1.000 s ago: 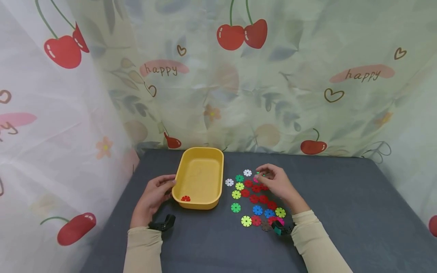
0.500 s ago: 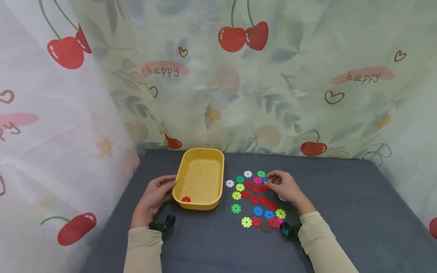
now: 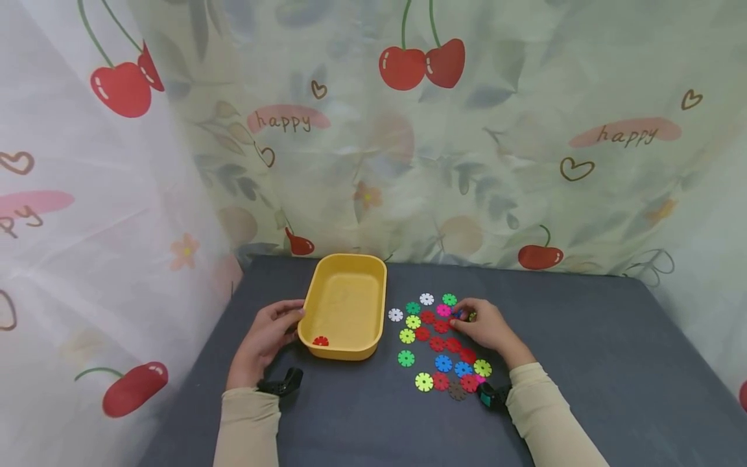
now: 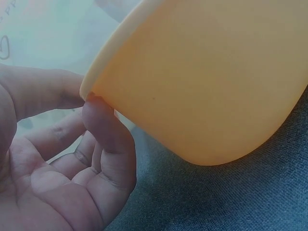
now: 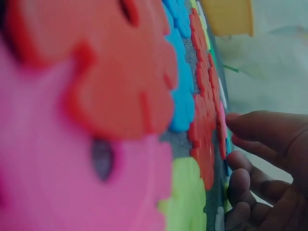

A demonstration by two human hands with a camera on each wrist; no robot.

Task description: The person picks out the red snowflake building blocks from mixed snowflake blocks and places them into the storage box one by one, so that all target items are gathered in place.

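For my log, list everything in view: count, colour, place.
Tray: one, yellow, left side
Inner disc: one, red, in tray
Red discs: 8+, red, cluster middle and near
Lime discs: 4+, lime, left and near
Green discs: 3+, green, left and far
Blue discs: 3+, blue, near and far
White discs: 2+, white, far left
Pink discs: 2+, pink, far and near
Brown disc: one, brown, near side
Table: one, dark grey, underneath
Backdrop: count unclear, pale, behind table
Wrist devices: two, black, wrists
Sleeves: two, beige, forearms
Left hand: one, pinching tray rim
Right hand: one, at discs
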